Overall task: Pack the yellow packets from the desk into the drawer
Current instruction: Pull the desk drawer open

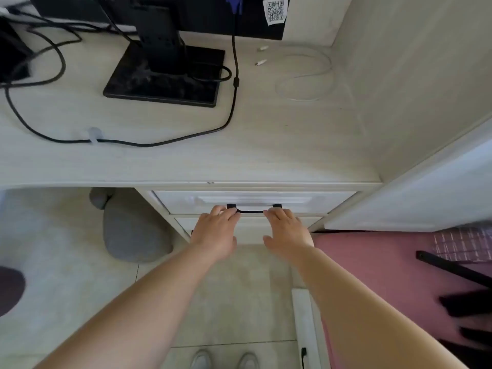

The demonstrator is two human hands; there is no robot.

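Note:
The white top drawer under the desk is closed, with a black bar handle across its front. My left hand lies palm down with its fingertips on the handle's left end. My right hand mirrors it, fingertips on the handle's right end. The fingers of both hands look straight and hold nothing. No yellow packet shows on the desk or anywhere else in view. What the drawer contains is hidden.
A black monitor stand and a looping black cable occupy the desk's left and middle. A coiled white cable lies at the back right. A grey cushion sits on the floor to the left, a pink bed cover to the right.

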